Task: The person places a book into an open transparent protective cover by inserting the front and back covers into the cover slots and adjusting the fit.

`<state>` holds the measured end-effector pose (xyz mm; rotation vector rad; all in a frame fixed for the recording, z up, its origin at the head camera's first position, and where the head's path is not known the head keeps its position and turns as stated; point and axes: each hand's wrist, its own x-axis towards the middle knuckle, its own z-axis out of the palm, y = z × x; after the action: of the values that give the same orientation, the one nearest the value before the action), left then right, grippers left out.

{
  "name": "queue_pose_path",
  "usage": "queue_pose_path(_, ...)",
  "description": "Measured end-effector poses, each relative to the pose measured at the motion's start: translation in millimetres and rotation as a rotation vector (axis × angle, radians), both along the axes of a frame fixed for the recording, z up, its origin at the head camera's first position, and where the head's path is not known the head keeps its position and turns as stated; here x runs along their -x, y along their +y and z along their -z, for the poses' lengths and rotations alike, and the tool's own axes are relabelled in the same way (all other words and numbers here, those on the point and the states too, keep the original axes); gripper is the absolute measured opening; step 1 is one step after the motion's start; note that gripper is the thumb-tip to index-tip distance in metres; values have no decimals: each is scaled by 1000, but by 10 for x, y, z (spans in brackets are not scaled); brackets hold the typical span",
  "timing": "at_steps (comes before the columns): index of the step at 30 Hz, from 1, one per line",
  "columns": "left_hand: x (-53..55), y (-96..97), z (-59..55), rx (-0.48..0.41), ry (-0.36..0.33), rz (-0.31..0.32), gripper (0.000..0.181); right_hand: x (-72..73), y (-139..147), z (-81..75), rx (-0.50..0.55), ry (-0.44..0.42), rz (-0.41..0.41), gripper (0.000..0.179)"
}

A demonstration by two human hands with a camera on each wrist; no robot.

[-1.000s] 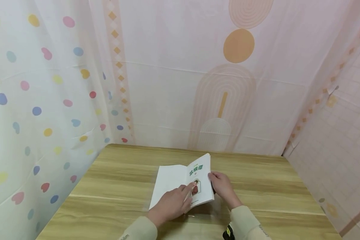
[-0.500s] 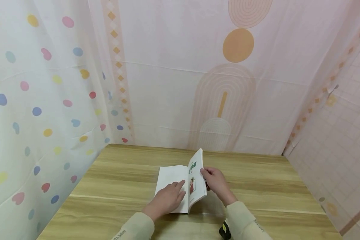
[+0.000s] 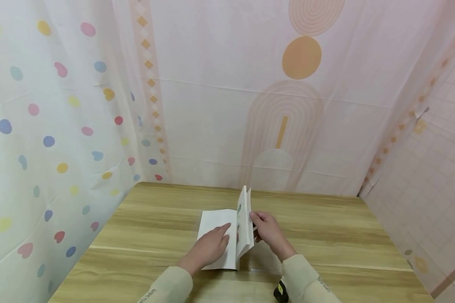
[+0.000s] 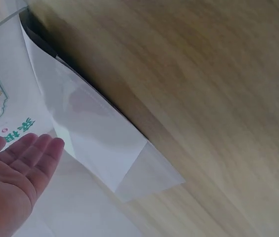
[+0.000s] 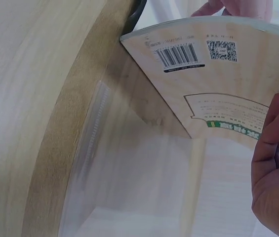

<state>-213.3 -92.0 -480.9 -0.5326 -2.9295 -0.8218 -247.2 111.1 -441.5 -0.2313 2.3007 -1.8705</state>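
Note:
A book (image 3: 244, 229) stands spread on the table, its thick part raised nearly upright and its white left leaf (image 3: 214, 219) lying flat. My left hand (image 3: 212, 247) rests on that leaf, index finger pointing toward the fold. My right hand (image 3: 269, 231) grips the raised part by its outer edge, with fingers (image 5: 276, 118) against the back cover (image 5: 179, 81), which bears a barcode and a QR code. The left wrist view shows the title page with green characters and a small figure. Clear plastic film (image 5: 144, 173) spreads beneath the book; a transparent corner (image 4: 151, 175) extends past the white flap.
The wood-grain table (image 3: 326, 235) meets a pale patterned curtain (image 3: 212, 126) at its back edge. Dotted cloth (image 3: 72, 147) hangs on the left. A small black and yellow item (image 3: 281, 291) is beside the right sleeve.
The book's thick part has swung up and left from a rightward lean to nearly upright, the right hand moving with it. The left hand has slid off the title page onto the white leaf.

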Motion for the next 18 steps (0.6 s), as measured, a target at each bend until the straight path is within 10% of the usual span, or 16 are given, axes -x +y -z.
queue_pose_path(11, 60, -144, -6, -322, -78, -136, 42, -9, 49, 50, -45, -4, -6, 31)
queue_pose_path(18, 78, -265, -14, -627, -264, -287, 43, -19, 76, 94, -62, -7, -2, 27)
